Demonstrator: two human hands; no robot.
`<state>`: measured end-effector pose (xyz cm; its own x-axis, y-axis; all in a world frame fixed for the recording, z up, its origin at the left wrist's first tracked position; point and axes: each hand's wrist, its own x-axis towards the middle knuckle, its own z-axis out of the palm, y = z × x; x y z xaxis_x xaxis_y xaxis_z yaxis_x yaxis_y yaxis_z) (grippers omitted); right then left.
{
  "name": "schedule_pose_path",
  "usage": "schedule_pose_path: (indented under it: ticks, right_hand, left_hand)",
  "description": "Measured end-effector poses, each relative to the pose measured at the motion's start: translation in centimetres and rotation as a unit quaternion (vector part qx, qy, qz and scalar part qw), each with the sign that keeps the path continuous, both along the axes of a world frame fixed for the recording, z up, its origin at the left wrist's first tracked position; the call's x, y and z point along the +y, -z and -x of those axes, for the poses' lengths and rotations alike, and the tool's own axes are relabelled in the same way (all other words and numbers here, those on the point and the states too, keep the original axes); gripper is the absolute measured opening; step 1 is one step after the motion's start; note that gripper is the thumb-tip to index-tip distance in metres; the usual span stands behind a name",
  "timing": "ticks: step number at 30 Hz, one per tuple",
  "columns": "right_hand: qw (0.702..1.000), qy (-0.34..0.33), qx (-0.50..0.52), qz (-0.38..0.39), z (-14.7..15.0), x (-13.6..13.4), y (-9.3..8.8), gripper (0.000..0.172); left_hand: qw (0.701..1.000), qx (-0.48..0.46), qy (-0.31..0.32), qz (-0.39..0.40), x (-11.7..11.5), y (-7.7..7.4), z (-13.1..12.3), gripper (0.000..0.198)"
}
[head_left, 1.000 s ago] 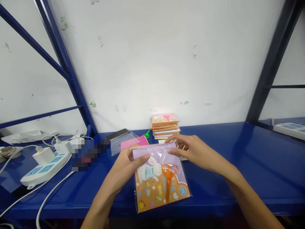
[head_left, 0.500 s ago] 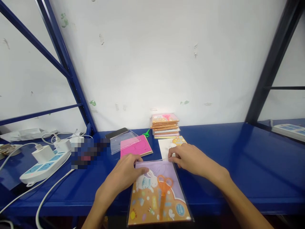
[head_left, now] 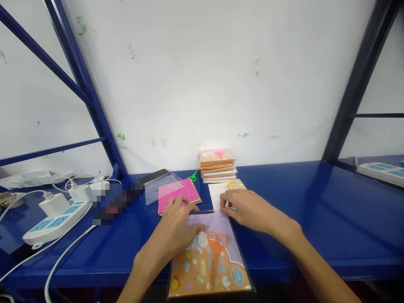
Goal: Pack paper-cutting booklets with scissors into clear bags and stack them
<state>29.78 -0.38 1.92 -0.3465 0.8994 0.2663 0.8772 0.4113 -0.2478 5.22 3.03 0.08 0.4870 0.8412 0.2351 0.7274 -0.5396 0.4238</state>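
A clear plastic sleeve (head_left: 240,275) lies at the table's front edge, jutting out over it. Inside is a craft paper pad (head_left: 186,275) with a rabbit picture and a lilac top, together with orange scissors (head_left: 215,252). My left hand (head_left: 176,227) rests on the upper left of the sleeve, fingers spread past its top edge and thumb on the rabbit. With bent fingers, my right hand (head_left: 244,208) pinches the sleeve's top right corner. Just beyond are a pink pad (head_left: 176,191) and a white sheet (head_left: 215,193) with an orange-patterned corner.
Several packaged pads (head_left: 217,166) are stacked against the wall. Green scissors (head_left: 192,176), an empty clear sleeve (head_left: 154,189) and a dark phone (head_left: 153,176) lie near the pink pad. At left, a power strip (head_left: 57,223) carries chargers and white cables. Blue metal frame posts stand at both sides.
My left hand has shifted right and its fingers have spread over the sleeve's top edge, covering more of the rabbit. My right hand stays at the top right corner.
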Motion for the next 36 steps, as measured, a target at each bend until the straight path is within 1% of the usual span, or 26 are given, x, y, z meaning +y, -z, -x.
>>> schedule_pose_path:
  ticks: [4, 6, 7, 8, 10, 12, 15, 19, 24, 30, 36]
  right_hand:
    - [1.000, 0.002, 0.021, -0.008, 0.2, 0.0, 0.1, 0.016]
    - [1.000, -0.008, 0.028, 0.004, 0.0, 0.3, 0.6, 0.024]
    - [1.000, -0.011, 0.026, 0.012, -0.1, 0.5, 0.9, 0.028]
    - [1.000, -0.010, 0.020, 0.015, -0.3, 0.6, 1.2, 0.028]
    - [1.000, -0.009, 0.000, 0.015, -0.6, 0.9, 1.6, 0.024]
    - [1.000, -0.012, -0.019, 0.008, -0.7, 1.1, 1.7, 0.024]
    - [0.999, -0.016, -0.029, -0.006, -0.5, 0.9, 1.4, 0.023]
    - [1.000, -0.011, -0.020, -0.020, -0.1, 0.4, 0.7, 0.020]
    - [1.000, -0.004, -0.006, 0.008, 0.2, -0.1, 0.1, 0.018]
    - [1.000, -0.001, -0.009, 0.014, 0.2, -0.3, 0.0, 0.018]
    - [1.000, -0.011, -0.008, 0.014, 0.2, -0.2, 0.1, 0.019]
  left_hand:
    - [1.000, 0.020, -0.001, -0.024, -0.3, -0.1, -0.2, 0.033]
    - [0.999, 0.024, 0.001, -0.025, -0.5, -0.3, -0.5, 0.033]
    - [0.999, 0.024, 0.003, -0.022, -0.5, -0.4, -0.6, 0.034]
    - [1.000, 0.023, 0.008, -0.015, -0.6, -0.4, -0.7, 0.036]
    - [1.000, 0.020, 0.019, 0.007, -0.4, -0.4, -0.8, 0.039]
    - [0.999, 0.015, 0.025, 0.027, -0.2, -0.2, -0.9, 0.041]
    - [0.999, 0.000, 0.029, 0.044, 0.2, 0.0, -0.8, 0.039]
    - [0.997, -0.017, 0.040, 0.065, 0.4, 0.1, -0.8, 0.030]
    - [0.997, -0.029, 0.042, 0.051, 0.3, 0.1, -0.7, 0.024]
    - [0.998, -0.025, 0.038, 0.048, 0.2, 0.0, -0.7, 0.022]
    - [0.998, -0.013, 0.051, 0.036, 0.4, 0.2, -0.7, 0.018]
